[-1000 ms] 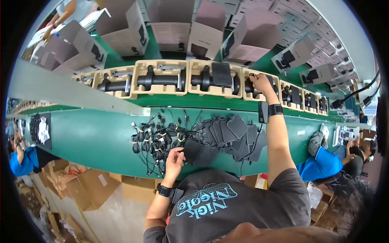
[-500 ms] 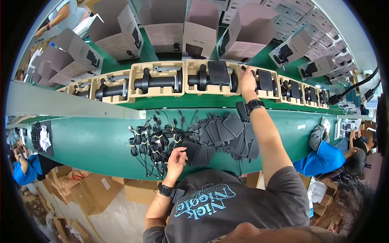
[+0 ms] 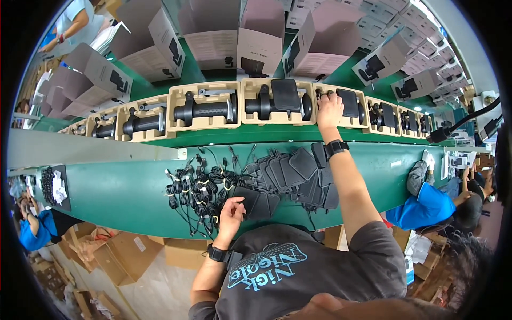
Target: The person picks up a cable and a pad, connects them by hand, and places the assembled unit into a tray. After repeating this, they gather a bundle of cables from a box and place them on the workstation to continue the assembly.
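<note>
right grip (image 3: 330, 111) partly hides beige tray (image 3: 353, 123) beside black plate (image 3: 348, 103).

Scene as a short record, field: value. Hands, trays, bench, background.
right hand: reaching into a tan tray; grip hidden
same tray: flat black pad beside the fingers
left hand: at a loose black pad on the bench; contact unclear
bench: green bench top; tied black cables left of a heap of black pads
tray row: runs left and right beyond the right hand
background: open boxes behind the trays
</note>
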`<state>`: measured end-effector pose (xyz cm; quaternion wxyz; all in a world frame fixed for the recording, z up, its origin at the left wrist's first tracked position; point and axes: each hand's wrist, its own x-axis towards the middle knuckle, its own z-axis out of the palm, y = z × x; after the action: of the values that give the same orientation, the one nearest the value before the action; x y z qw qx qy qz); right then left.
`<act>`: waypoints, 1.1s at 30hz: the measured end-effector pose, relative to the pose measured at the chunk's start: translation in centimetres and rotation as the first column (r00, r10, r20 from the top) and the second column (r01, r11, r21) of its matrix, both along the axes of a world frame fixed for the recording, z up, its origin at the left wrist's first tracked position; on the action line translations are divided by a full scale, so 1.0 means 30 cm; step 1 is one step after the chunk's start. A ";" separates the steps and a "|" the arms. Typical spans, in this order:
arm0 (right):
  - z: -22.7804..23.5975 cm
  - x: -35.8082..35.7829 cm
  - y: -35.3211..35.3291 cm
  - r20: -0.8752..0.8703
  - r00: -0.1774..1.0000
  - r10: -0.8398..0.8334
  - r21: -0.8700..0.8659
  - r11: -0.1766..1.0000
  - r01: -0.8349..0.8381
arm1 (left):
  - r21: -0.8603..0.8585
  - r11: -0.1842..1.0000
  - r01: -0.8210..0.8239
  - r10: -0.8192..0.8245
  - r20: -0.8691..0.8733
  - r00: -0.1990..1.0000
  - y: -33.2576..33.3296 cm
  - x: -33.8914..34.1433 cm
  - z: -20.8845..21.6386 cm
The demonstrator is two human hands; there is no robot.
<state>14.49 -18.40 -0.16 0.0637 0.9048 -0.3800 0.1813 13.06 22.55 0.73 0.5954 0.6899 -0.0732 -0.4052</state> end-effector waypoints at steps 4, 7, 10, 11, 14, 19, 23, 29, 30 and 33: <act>-0.095 -0.007 -0.075 0.192 0.981 -0.015 0.054 0.999 0.004 | -0.009 1.000 0.008 -0.008 0.003 1.000 -0.002 0.005 0.008; -0.009 0.011 -0.008 0.310 0.948 -0.070 0.171 0.985 0.017 | 0.002 1.000 -0.012 0.012 -0.010 1.000 0.020 0.011 0.005; -0.064 -0.042 -0.071 0.368 0.927 -0.070 0.143 0.990 0.018 | 0.012 1.000 0.020 -0.020 0.007 1.000 0.023 0.031 0.017; -0.067 -0.040 -0.088 0.395 0.919 0.003 0.133 0.989 -0.060 | 0.005 1.000 0.021 -0.022 0.015 1.000 0.028 0.034 0.010; -0.092 -0.036 -0.081 0.186 0.969 0.164 0.018 0.985 -0.170 | 0.022 1.000 0.014 -0.014 0.011 1.000 0.044 0.038 0.016; -0.048 0.010 -0.088 -0.204 0.979 0.022 -0.012 1.000 -0.025 | -0.004 0.999 -0.048 0.048 0.010 0.999 0.065 0.051 0.002; 0.012 0.007 -0.066 -0.123 0.992 0.029 0.109 0.994 -0.016 | 0.047 0.983 -0.179 0.174 0.091 0.981 0.121 0.100 -0.015; 0.092 -0.045 0.106 0.354 0.927 0.122 0.111 0.979 -0.171 | 0.367 0.879 -0.304 -0.172 0.840 0.515 0.119 0.227 0.038; 0.120 -0.050 0.176 0.429 0.879 0.209 0.070 0.962 -0.263 | 0.429 0.868 -0.249 -0.280 0.838 0.468 0.095 0.232 0.052; 0.145 -0.047 0.481 0.436 0.821 0.369 0.229 0.837 -0.498 | 0.619 0.770 -0.155 -0.459 0.707 0.539 0.109 0.226 -0.039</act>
<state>13.09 -3.97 4.18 -0.2072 0.9136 -0.1909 0.2931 19.84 25.83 -0.44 0.1878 0.9399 -0.2725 -0.0843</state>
